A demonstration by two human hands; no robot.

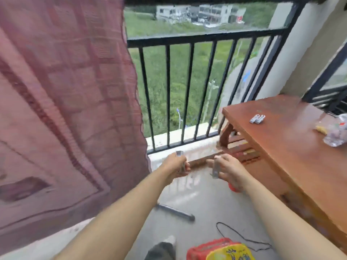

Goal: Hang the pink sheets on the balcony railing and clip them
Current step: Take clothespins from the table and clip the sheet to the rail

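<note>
A large pink patterned sheet point(62, 94) hangs over the black balcony railing point(204, 37) and fills the left half of the view. My left hand point(176, 165) is closed around a silver metal clip point(179, 154), low in front of the railing's base. My right hand point(228, 168) holds a second silver clip point(216, 168) between its fingers, just right of the left hand. Two more silver clips point(257, 119) lie together on the wooden table point(281, 143) at the right.
A crumpled clear plastic bag point(336, 132) sits on the table's far right. On the concrete floor lie a dark rod point(176, 212), a black cord point(242, 237) and a red basket with a yellow bag point(221, 249). My foot point(163, 248) shows at the bottom.
</note>
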